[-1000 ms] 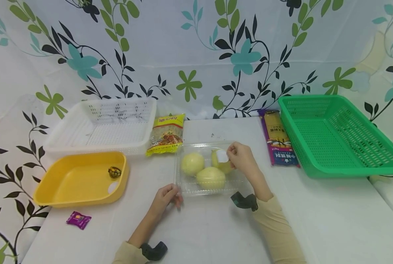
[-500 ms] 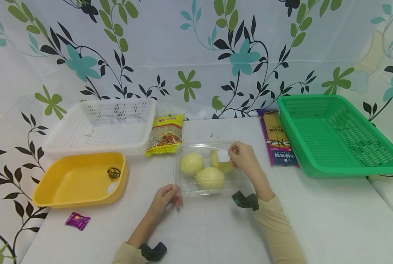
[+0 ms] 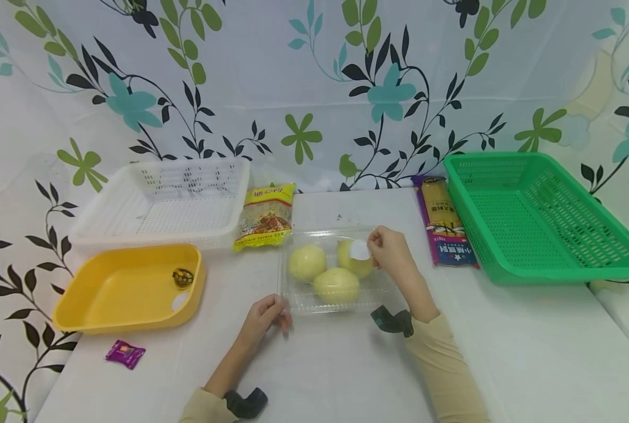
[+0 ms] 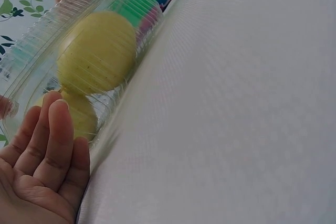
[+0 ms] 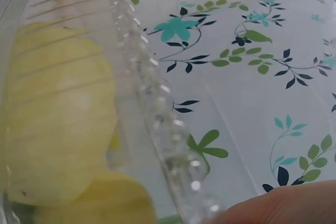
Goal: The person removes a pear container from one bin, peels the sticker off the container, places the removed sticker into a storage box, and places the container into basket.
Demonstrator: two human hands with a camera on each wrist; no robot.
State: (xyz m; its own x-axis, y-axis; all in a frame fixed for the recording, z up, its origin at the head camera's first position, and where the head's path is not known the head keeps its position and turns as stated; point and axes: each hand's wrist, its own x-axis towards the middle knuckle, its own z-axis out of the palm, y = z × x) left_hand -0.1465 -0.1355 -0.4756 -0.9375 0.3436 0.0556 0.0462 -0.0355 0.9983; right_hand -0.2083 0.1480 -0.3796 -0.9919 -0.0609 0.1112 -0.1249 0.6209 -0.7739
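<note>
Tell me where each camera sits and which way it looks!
Head: on the head, facing forward and down at the table; left hand, right hand and sleeves show.
Left wrist: on that wrist, facing the clear box and fruit; left fingers show, plus probably right hand at top.
Right wrist: on that wrist, facing across the box to flowered cloth; some right hand shows.
Both wrist views share box and fruit.

White table (image 3: 531, 364) in even light, behind it a pale backdrop (image 3: 272, 70) with green, teal and black foliage (image 3: 190, 48)
</note>
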